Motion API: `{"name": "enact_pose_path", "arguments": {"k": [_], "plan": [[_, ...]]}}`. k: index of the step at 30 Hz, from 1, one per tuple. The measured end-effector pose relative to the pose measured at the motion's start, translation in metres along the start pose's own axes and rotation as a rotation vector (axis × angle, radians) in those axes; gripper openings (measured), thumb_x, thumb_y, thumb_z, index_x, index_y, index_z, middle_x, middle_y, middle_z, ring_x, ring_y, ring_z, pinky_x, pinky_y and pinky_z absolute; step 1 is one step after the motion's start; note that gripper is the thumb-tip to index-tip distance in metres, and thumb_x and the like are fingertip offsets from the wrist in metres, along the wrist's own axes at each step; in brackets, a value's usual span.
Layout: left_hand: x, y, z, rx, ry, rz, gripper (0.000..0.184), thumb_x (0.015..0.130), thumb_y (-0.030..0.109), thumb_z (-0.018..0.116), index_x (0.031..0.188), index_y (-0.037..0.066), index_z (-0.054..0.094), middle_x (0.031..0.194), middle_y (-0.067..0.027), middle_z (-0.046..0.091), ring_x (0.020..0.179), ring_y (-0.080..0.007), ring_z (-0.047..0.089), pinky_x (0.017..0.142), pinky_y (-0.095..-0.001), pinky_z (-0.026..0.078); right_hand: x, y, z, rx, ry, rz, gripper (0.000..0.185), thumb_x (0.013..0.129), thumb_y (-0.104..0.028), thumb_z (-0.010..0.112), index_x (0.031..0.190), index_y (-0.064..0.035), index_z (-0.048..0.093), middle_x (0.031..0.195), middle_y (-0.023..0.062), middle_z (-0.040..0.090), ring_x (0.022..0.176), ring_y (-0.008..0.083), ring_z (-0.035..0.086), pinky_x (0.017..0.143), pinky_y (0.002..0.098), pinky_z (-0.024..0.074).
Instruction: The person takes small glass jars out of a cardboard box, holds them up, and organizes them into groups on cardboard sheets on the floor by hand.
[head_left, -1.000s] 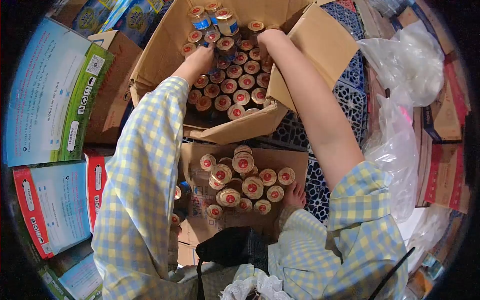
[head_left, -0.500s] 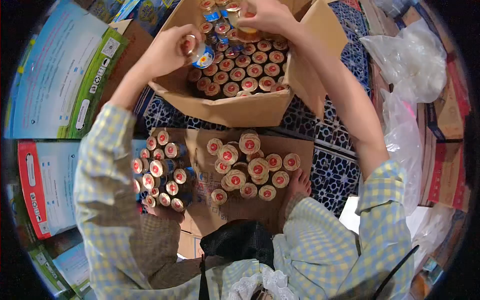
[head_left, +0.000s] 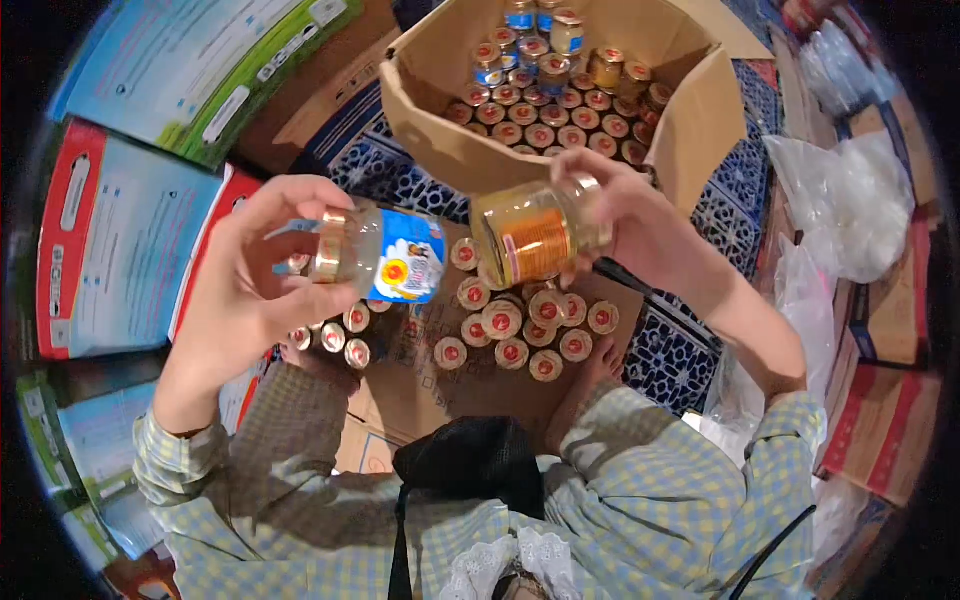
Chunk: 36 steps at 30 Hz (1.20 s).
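My left hand [head_left: 265, 270] grips the gold lid of a glass jar with a blue label [head_left: 410, 258], tipped on its side. Opposite it, my right hand [head_left: 630, 215] is closed around the lid end of a glass jar with an orange label [head_left: 535, 245], also tilted sideways. The two jars are close together, bottoms facing each other. Below them, gold-lidded jars [head_left: 502, 320] stand grouped on a flattened cardboard sheet [head_left: 410, 390]. More jars with red-marked lids [head_left: 333, 337] stand at the left, partly hidden by my left hand.
An open cardboard box [head_left: 430, 125] at the back holds many lidded jars, some stacked on top. Printed cartons [head_left: 130, 240] line the left side. Clear plastic bags [head_left: 850, 200] lie at the right, near patterned floor tiles [head_left: 670, 360]. My bare feet flank the cardboard sheet.
Both hands have come back from over the box toward me, each bringing its jar. The jars are now turned sideways, labels in view. The camera view has shifted.
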<state>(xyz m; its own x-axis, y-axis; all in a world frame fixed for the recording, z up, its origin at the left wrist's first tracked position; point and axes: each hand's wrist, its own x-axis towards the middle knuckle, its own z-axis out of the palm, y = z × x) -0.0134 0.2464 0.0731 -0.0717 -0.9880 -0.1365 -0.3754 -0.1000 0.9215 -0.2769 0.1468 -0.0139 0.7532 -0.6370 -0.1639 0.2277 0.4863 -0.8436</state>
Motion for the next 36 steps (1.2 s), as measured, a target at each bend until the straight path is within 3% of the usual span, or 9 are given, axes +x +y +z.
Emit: {"name": "enact_pose_path", "arguments": {"k": [4, 7, 11, 14, 15, 18, 22, 32, 36], "plan": [[-0.010, -0.012, -0.001, -0.076, -0.018, -0.105, 0.045, 0.065, -0.006, 0.067, 0.104, 0.004, 0.048, 0.097, -0.0019, 0.050, 0.089, -0.0120, 0.053, 0.067, -0.0236, 0.048, -0.007, 0.017, 0.010, 0.033, -0.014, -0.025, 0.035, 0.069, -0.006, 0.060, 0.098, -0.0080, 0.041, 0.082, 0.0027, 0.051, 0.069, 0.0095, 0.055, 0.055, 0.0259, 0.0505], [-0.013, -0.016, -0.006, -0.042, -0.014, -0.188, 0.047, 0.066, 0.003, 0.070, 0.106, 0.004, 0.047, 0.099, -0.0041, 0.052, 0.088, -0.0129, 0.054, 0.077, -0.0266, 0.046, -0.009, 0.028, 0.007, 0.023, 0.027, -0.121, 0.043, 0.064, 0.002, 0.062, 0.099, -0.0077, 0.040, 0.085, 0.0031, 0.050, 0.073, 0.0099, 0.055, 0.059, 0.0263, 0.0509], [-0.016, -0.029, -0.010, -0.050, 0.035, -0.148, 0.048, 0.065, 0.002, 0.071, 0.107, 0.005, 0.047, 0.100, -0.0045, 0.051, 0.088, -0.0134, 0.054, 0.076, -0.0272, 0.047, -0.013, 0.038, -0.003, -0.341, 0.067, -0.207, 0.047, 0.059, 0.007, 0.065, 0.096, -0.0056, 0.038, 0.091, 0.0036, 0.044, 0.093, 0.0116, 0.051, 0.073, 0.0351, 0.0516], [-0.018, -0.032, -0.010, -0.103, 0.037, -0.178, 0.048, 0.065, 0.002, 0.071, 0.106, 0.005, 0.047, 0.102, -0.0045, 0.051, 0.088, -0.0134, 0.054, 0.075, -0.0271, 0.047, -0.014, 0.043, 0.002, -0.659, 0.011, -0.600, 0.037, 0.062, 0.006, 0.064, 0.092, -0.0067, 0.046, 0.099, 0.0081, 0.050, 0.080, 0.0116, 0.056, 0.069, 0.0272, 0.0498], [-0.018, -0.033, -0.009, -0.128, 0.037, -0.192, 0.048, 0.065, 0.002, 0.071, 0.106, 0.005, 0.048, 0.102, -0.0045, 0.051, 0.088, -0.0134, 0.054, 0.075, -0.0270, 0.047, -0.014, 0.046, 0.001, -0.661, 0.010, -0.595, 0.037, 0.062, 0.006, 0.064, 0.092, -0.0067, 0.046, 0.099, 0.0081, 0.050, 0.080, 0.0116, 0.056, 0.069, 0.0272, 0.0498], [-0.019, -0.033, -0.007, -0.111, 0.028, -0.165, 0.044, 0.066, 0.003, 0.071, 0.104, 0.004, 0.048, 0.101, -0.0035, 0.050, 0.087, -0.0113, 0.053, 0.074, -0.0255, 0.045, -0.014, 0.058, -0.004, -1.161, -0.003, -1.061, 0.030, 0.059, 0.004, 0.066, 0.083, -0.0077, 0.052, 0.103, 0.0105, 0.048, 0.088, 0.0205, 0.056, 0.074, 0.0317, 0.0502], [-0.019, -0.031, -0.003, -0.135, 0.019, -0.165, 0.043, 0.066, 0.002, 0.070, 0.103, 0.004, 0.048, 0.101, -0.0033, 0.049, 0.085, -0.0103, 0.053, 0.073, -0.0243, 0.044, -0.017, 0.054, 0.000, -1.205, -0.178, -1.187, 0.024, 0.058, 0.002, 0.065, 0.077, -0.0092, 0.055, 0.103, 0.0126, 0.047, 0.094, 0.0309, 0.053, 0.076, 0.0377, 0.0504], [-0.017, -0.029, 0.001, -0.133, -0.022, -0.192, 0.048, 0.063, 0.000, 0.070, 0.105, 0.005, 0.047, 0.105, -0.0042, 0.050, 0.089, -0.0133, 0.053, 0.073, -0.0248, 0.047, -0.023, 0.053, -0.003, -1.118, -0.233, -1.064, 0.020, 0.063, -0.002, 0.063, 0.078, -0.0080, 0.052, 0.103, 0.0141, 0.047, 0.091, 0.0338, 0.052, 0.073, 0.0406, 0.0503], [-0.010, -0.038, -0.014, -0.070, 0.011, -0.138, 0.042, 0.067, -0.001, 0.068, 0.104, 0.002, 0.049, 0.091, -0.0009, 0.051, 0.078, -0.0093, 0.053, 0.066, -0.0216, 0.045, -0.022, 0.057, -0.007, -1.164, -0.213, -1.068, 0.021, 0.060, 0.001, 0.062, 0.077, -0.0069, 0.051, 0.101, 0.0142, 0.047, 0.086, 0.0319, 0.053, 0.067, 0.0372, 0.0495]]}}
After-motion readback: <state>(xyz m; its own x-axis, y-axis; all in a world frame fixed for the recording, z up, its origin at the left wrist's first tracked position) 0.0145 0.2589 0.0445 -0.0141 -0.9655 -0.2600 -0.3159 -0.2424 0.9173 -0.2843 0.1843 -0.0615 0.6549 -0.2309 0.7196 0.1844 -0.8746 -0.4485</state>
